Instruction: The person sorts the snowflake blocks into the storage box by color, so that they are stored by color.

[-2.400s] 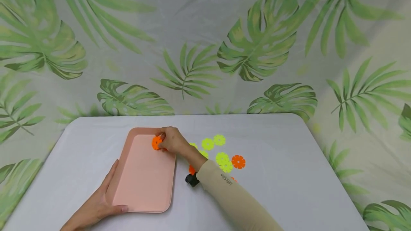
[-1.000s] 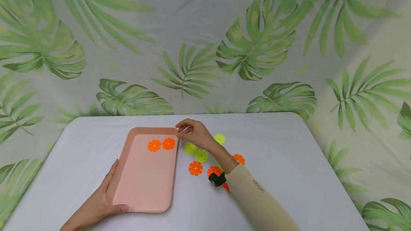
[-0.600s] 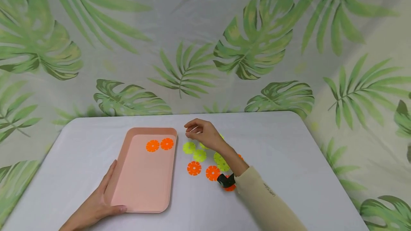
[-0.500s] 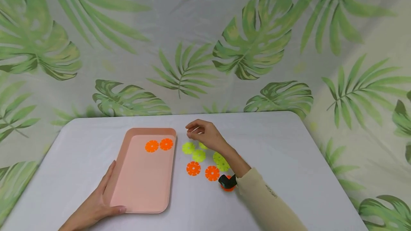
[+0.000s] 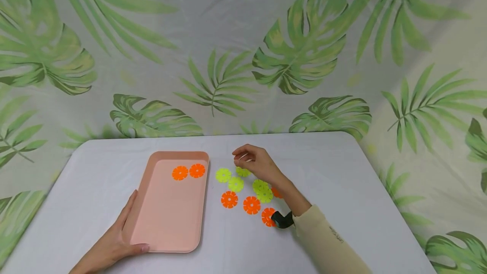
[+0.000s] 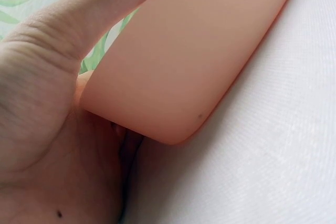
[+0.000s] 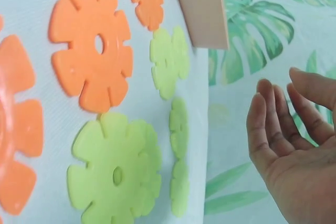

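Observation:
My left hand (image 5: 114, 240) grips the near left corner of a pink tray (image 5: 167, 215), its thumb along the near edge and the fingers along the left side. Two orange notched discs (image 5: 180, 173) lie side by side in the far right part of the tray. To the right of the tray, my right hand (image 5: 258, 164) hovers over the table, its fingers loosely bent and nothing between them. Below it lie several yellow-green notched discs (image 7: 115, 171), two of them overlapping. Several more orange discs (image 7: 94, 45) are spread nearer the front, one partly hidden by the right forearm.
A white cloth covers the table (image 5: 342, 215), whose far edge meets a leaf-print curtain (image 5: 236, 75). A black wrist device (image 5: 283, 220) on the right arm overlaps one orange disc in the head view.
My right hand put an orange disc in the tray beside another, let go, and moved right over the loose discs. The left hand stayed on the tray.

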`<state>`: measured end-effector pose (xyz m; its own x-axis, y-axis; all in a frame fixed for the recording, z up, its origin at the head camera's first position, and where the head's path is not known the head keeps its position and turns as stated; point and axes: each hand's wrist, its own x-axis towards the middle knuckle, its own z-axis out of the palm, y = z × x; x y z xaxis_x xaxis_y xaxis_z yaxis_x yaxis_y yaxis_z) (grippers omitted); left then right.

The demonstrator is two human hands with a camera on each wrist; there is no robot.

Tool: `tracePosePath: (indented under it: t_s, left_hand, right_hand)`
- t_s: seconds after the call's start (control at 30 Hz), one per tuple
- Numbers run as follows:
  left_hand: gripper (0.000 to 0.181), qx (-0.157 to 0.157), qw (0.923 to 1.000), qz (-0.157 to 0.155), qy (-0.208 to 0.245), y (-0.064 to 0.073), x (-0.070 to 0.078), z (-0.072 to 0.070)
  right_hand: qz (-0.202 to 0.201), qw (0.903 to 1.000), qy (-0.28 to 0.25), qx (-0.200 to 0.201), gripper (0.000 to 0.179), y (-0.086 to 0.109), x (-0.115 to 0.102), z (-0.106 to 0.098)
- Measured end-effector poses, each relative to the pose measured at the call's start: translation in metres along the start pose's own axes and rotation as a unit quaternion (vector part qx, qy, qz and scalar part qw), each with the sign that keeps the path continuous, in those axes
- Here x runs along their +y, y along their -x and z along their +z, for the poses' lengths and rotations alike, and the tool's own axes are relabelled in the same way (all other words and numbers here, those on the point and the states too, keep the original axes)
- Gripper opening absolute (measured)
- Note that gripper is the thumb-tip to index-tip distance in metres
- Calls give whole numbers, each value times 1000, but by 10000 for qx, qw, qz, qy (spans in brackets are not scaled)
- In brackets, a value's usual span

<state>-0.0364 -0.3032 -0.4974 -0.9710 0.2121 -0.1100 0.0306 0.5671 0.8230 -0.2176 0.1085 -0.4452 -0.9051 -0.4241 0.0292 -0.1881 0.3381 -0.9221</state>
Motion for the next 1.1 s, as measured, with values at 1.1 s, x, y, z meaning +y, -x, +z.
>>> tracePosePath:
  t_s: [1.1]
  left_hand:
    - [130, -189, 9967, -299, 728, -1, 0, -2]
  right_hand:
    - [247, 9991, 338, -47, 29, 43, 38, -34]
